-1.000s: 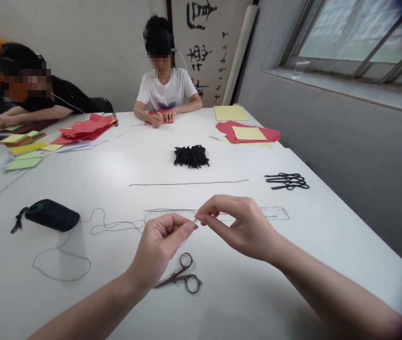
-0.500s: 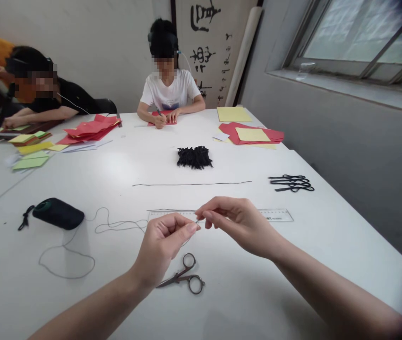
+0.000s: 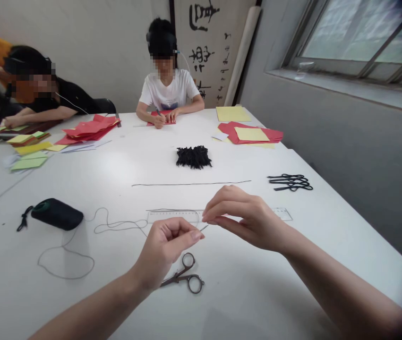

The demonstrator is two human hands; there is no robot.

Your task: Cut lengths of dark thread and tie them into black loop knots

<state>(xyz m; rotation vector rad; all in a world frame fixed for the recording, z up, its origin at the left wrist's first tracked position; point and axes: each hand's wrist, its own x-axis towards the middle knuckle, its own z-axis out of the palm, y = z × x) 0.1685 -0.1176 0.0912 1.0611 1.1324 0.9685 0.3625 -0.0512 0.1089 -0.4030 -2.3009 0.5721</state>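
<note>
My left hand [image 3: 170, 248] pinches a thin dark cord [image 3: 204, 227] between thumb and forefinger. The fingertips of my right hand [image 3: 245, 212] are closed on the same cord, slightly higher and to the right, with a small gap between the hands. A thin loop of it curves up by the right fingertips. Behind both hands lies a clear ruler [image 3: 172, 216], partly covered by the right hand. Loose cord trails left to a black spool [image 3: 59, 214]. Metal scissors [image 3: 194, 284] rest below my hands, their blades partly behind my left wrist.
Beyond the ruler lie a straight length of cord [image 3: 190, 183] and a bundle of short black cords [image 3: 194, 157]. Looped black cords [image 3: 290, 182] are at the right. Coloured papers [image 3: 90, 126] and two co-workers [image 3: 170, 89] are across the white table [image 3: 144, 146].
My right hand has moved right and a little up, away from the left fingertips. A short stretch of cord now shows between them. My left hand has shifted slightly right and down.
</note>
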